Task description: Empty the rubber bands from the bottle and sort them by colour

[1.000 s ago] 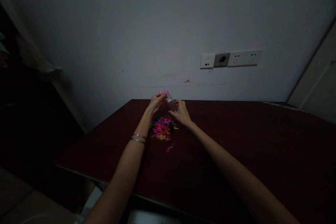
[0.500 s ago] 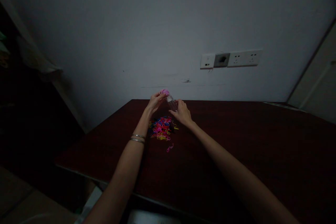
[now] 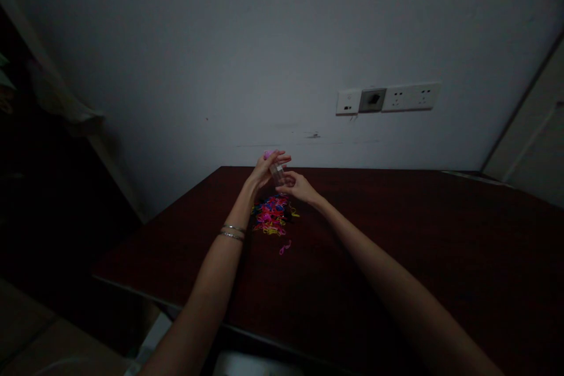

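Note:
Above the back of the dark red table, both hands are on a small clear plastic bottle [image 3: 278, 176] with a pink top [image 3: 267, 154]. My left hand [image 3: 263, 169] is round its upper end beside the pink top, its fingers partly stretched out. With thumb and fingers, my right hand [image 3: 302, 188] grips the lower end of the bottle, which tilts. Just below lies a heap of small coloured elastic bands [image 3: 271, 214] in pink, red, blue, yellow and dark shades. One loose pink band [image 3: 285, 248] lies nearer me.
The dark red tabletop [image 3: 388, 235] reaches to a pale wall [image 3: 247, 70] close behind the hands. A row of sockets and switches [image 3: 388, 100] is set in the wall at the right. A white object [image 3: 255, 364] shows below the front edge.
The bottle has shifted slightly left and stands more upright. My left hand's fingers now reach across its upper end, partly covering the pink top. The right hand has moved a little left.

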`<state>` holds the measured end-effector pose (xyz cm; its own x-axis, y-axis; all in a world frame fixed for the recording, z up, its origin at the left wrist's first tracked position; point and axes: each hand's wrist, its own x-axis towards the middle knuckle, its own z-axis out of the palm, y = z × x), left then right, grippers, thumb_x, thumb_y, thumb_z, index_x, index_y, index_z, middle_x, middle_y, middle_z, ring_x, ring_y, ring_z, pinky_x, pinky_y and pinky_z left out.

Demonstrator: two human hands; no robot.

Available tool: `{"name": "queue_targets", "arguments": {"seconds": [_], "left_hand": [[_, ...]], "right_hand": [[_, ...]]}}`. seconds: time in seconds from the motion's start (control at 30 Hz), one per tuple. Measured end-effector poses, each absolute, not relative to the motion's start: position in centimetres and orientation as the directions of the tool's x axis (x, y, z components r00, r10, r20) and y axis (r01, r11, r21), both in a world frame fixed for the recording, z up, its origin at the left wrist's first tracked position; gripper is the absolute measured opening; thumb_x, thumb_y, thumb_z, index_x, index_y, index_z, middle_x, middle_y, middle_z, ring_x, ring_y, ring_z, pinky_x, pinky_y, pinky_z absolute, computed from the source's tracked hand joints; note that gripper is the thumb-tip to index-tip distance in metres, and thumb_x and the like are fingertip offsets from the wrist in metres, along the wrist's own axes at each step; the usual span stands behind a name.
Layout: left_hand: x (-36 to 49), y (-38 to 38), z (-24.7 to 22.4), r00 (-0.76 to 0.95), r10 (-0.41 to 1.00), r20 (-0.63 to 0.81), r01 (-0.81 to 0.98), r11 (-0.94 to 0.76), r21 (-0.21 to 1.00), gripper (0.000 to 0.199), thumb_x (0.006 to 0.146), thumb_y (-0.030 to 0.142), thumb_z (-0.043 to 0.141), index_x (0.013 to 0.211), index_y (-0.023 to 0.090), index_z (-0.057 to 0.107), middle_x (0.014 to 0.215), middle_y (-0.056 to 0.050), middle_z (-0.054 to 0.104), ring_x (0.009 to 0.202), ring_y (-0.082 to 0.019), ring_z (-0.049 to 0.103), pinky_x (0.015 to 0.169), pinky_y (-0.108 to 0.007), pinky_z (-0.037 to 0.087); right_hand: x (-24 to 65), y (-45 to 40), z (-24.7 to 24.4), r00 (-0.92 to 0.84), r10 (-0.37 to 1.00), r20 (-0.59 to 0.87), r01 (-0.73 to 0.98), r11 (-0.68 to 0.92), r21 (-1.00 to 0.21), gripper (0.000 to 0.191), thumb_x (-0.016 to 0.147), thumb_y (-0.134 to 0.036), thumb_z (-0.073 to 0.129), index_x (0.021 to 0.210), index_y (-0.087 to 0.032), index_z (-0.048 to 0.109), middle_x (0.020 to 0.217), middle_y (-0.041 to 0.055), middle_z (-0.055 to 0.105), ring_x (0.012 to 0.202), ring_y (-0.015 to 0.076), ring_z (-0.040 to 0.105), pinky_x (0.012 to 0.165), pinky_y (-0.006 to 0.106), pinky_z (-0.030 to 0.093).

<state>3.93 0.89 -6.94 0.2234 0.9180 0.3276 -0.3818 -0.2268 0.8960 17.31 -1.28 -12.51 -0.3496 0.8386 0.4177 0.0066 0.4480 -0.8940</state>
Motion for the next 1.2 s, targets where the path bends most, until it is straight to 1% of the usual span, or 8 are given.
{"name": "queue_targets", "arguments": {"seconds": [0.17, 0.3, 0.43, 0.6, 0.77, 0.9, 1.03, 1.2], "left_hand": [[3.6, 1.1, -7.1, 0.189, 0.908, 0.374, -0.429, -0.266, 0.863, 0.042, 0.069, 0.044, 0.066, 0.095, 0.012, 0.061, 0.093, -0.014, 0.065, 0.094, -0.024, 0.058, 0.083, -0.037, 0.042], [2.7, 2.0, -7.7, 0.079, 0.915, 0.396, -0.44, -0.325, 0.837, 0.031, 0.067, 0.03, 0.069, 0.094, 0.015, 0.061, 0.098, -0.01, 0.063, 0.095, -0.02, 0.056, 0.08, -0.032, 0.042], [2.2, 2.3, -7.8, 0.074, 0.916, 0.393, -0.44, -0.324, 0.838, 0.035, 0.066, 0.021, 0.069, 0.1, 0.018, 0.059, 0.102, -0.008, 0.062, 0.097, -0.019, 0.055, 0.082, -0.032, 0.041], [3.0, 1.4, -7.7, 0.182, 0.908, 0.378, -0.409, -0.279, 0.869, 0.043, 0.066, 0.03, 0.069, 0.105, 0.015, 0.057, 0.1, -0.012, 0.064, 0.099, -0.023, 0.055, 0.083, -0.036, 0.041], [3.8, 0.9, -7.8, 0.267, 0.898, 0.349, -0.4, -0.226, 0.888, 0.052, 0.068, 0.036, 0.068, 0.113, 0.016, 0.053, 0.102, -0.016, 0.063, 0.1, -0.026, 0.056, 0.083, -0.041, 0.041], [3.2, 1.5, -8.3, 0.237, 0.902, 0.36, -0.422, -0.238, 0.875, 0.045, 0.066, 0.033, 0.07, 0.105, 0.016, 0.057, 0.095, -0.012, 0.065, 0.091, -0.023, 0.059, 0.082, -0.037, 0.043], [2.3, 2.1, -9.0, 0.169, 0.925, 0.34, -0.423, -0.243, 0.873, 0.042, 0.064, 0.024, 0.071, 0.104, 0.017, 0.058, 0.093, -0.007, 0.065, 0.084, -0.017, 0.061, 0.082, -0.034, 0.043], [1.8, 1.8, -9.0, 0.255, 0.9, 0.353, -0.366, -0.247, 0.897, 0.045, 0.066, 0.024, 0.069, 0.11, 0.018, 0.057, 0.099, -0.009, 0.064, 0.087, -0.018, 0.06, 0.084, -0.036, 0.043]], "right_hand": [[17.4, -1.5, -11.9, -0.368, 0.852, 0.373, -0.145, 0.344, -0.928, 0.043, 0.058, -0.016, 0.071, 0.097, -0.016, 0.052, 0.096, 0.0066, 0.063, 0.082, 0.0164, 0.062, 0.076, 0.037, 0.052], [17.9, -1.2, -12.0, -0.343, 0.872, 0.35, -0.194, 0.298, -0.934, 0.043, 0.058, -0.014, 0.07, 0.097, -0.017, 0.051, 0.096, 0.0068, 0.063, 0.08, 0.0162, 0.062, 0.074, 0.038, 0.053], [18.2, -0.8, -12.3, -0.303, 0.89, 0.34, -0.175, 0.298, -0.938, 0.042, 0.058, -0.014, 0.071, 0.095, -0.016, 0.051, 0.093, 0.0065, 0.063, 0.08, 0.017, 0.062, 0.074, 0.04, 0.053], [18.0, -0.9, -12.8, -0.347, 0.874, 0.339, -0.109, 0.322, -0.94, 0.043, 0.056, -0.012, 0.071, 0.095, -0.015, 0.052, 0.093, 0.0063, 0.062, 0.082, 0.0164, 0.061, 0.078, 0.039, 0.051], [17.4, -1.3, -12.9, -0.443, 0.836, 0.323, -0.132, 0.296, -0.946, 0.041, 0.054, -0.009, 0.071, 0.09, -0.016, 0.053, 0.089, 0.0042, 0.063, 0.084, 0.017, 0.061, 0.08, 0.039, 0.051], [17.7, -1.2, -12.8, -0.388, 0.863, 0.324, -0.149, 0.288, -0.946, 0.042, 0.056, -0.011, 0.07, 0.094, -0.016, 0.054, 0.096, 0.006, 0.062, 0.08, 0.0167, 0.062, 0.076, 0.038, 0.051], [18.4, -0.8, -12.9, -0.348, 0.892, 0.288, -0.111, 0.266, -0.958, 0.045, 0.056, -0.011, 0.07, 0.098, -0.016, 0.053, 0.093, 0.0047, 0.062, 0.074, 0.0155, 0.062, 0.073, 0.036, 0.052], [18.7, -0.5, -13.1, -0.3, 0.917, 0.263, -0.079, 0.251, -0.965, 0.042, 0.057, -0.013, 0.07, 0.096, -0.015, 0.055, 0.089, 0.005, 0.06, 0.07, 0.0137, 0.06, 0.068, 0.033, 0.052]]}}
